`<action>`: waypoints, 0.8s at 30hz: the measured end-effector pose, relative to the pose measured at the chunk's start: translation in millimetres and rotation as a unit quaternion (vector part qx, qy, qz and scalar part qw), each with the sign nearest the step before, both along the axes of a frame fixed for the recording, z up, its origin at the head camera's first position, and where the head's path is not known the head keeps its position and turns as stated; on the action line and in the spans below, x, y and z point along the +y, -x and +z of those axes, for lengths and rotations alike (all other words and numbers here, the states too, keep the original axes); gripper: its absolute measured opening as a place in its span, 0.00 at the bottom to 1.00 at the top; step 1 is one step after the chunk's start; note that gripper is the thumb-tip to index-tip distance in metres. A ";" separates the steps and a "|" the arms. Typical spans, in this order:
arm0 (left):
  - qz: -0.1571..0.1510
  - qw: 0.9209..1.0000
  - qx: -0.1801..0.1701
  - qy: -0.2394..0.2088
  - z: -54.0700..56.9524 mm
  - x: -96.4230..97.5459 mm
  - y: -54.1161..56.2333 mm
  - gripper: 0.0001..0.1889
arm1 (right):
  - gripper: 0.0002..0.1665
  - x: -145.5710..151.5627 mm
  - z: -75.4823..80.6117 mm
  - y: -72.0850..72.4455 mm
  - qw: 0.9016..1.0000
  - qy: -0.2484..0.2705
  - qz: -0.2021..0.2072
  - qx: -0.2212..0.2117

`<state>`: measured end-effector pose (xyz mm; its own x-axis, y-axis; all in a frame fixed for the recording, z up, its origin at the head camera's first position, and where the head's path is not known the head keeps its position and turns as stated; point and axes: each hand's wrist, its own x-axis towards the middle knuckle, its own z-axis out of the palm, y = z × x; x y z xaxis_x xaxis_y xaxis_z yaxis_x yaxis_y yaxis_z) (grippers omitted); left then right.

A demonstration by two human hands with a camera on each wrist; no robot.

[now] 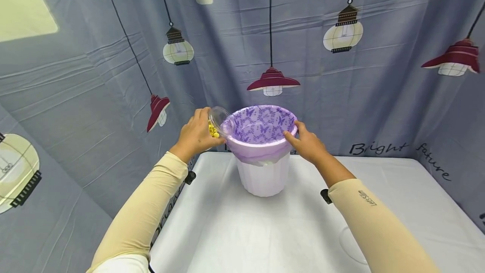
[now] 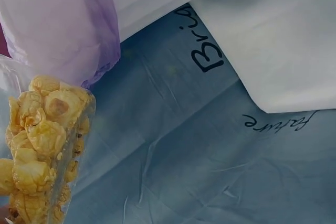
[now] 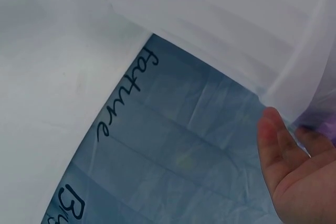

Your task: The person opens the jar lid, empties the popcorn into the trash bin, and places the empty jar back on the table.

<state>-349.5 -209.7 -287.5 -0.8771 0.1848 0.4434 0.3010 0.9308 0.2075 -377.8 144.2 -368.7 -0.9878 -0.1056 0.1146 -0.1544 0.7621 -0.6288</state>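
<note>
The step in hand appears to be tipping popcorn [image 2: 39, 135] into the bin [image 1: 262, 176]. Brace the rim with the right hand [image 1: 308, 144], whose thumb and fingers grip it. Tilt the clear container [image 1: 219, 117] gradually; a fast pour may spill outside the liner [image 1: 259, 129]. The left hand [image 1: 197, 134] curls round the container; the popcorn lies inside, between thumb and fingers. The bin stands just beyond the left thumb.

White table [image 1: 242, 239], rounded far corners. On it: pale bin [image 1: 265, 176], upright, 11 o'clock from centre; faint circular outline [image 1: 350, 245], 4 o'clock, partly hidden, nature unclear.
</note>
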 end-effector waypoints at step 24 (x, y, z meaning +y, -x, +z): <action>0.014 0.991 -0.003 0.130 24.7 27.1 24.7 0.59 | 0.59 0.4 1.1 0.6 1.000 -0.009 0.000 0.004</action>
<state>-374.2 -182.6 -262.8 -0.8863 0.2671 0.3784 0.2730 0.9612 -0.0390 -378.4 144.7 -367.6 -0.9868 -0.1071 0.1211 -0.1592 0.7736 -0.6133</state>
